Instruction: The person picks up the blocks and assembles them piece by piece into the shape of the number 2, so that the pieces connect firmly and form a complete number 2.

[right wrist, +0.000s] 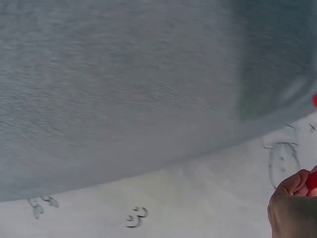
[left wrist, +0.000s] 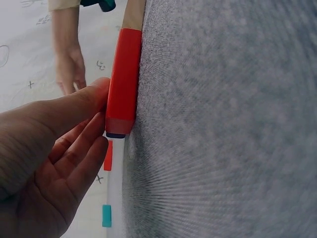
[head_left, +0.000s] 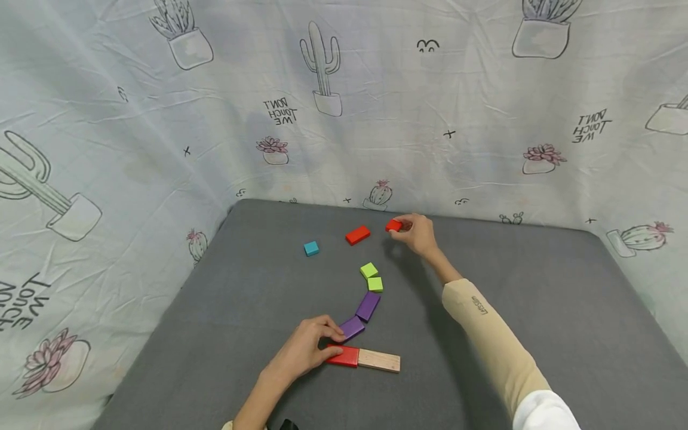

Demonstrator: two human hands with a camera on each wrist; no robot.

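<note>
My right hand (head_left: 418, 234) pinches a small red block (head_left: 394, 225) near the table's far edge; in the right wrist view that block (right wrist: 312, 182) is partly cut off by the frame. Close to me, the thumb of my left hand (head_left: 309, 346) lies on a long red block (head_left: 346, 356), whose end meets a plain wooden block (head_left: 379, 360). The left fingertips reach the near purple block (head_left: 352, 328). In the left wrist view the thumb touches the side of the red block (left wrist: 124, 74), with the fingers fairly straight below.
From the near purple block, a second purple block (head_left: 368, 306) and two lime green blocks (head_left: 374, 285) curve away. Farther back lie a red block (head_left: 358, 235) and a blue block (head_left: 311, 248). A patterned cloth (head_left: 376, 119) hangs behind the grey table (head_left: 258, 286).
</note>
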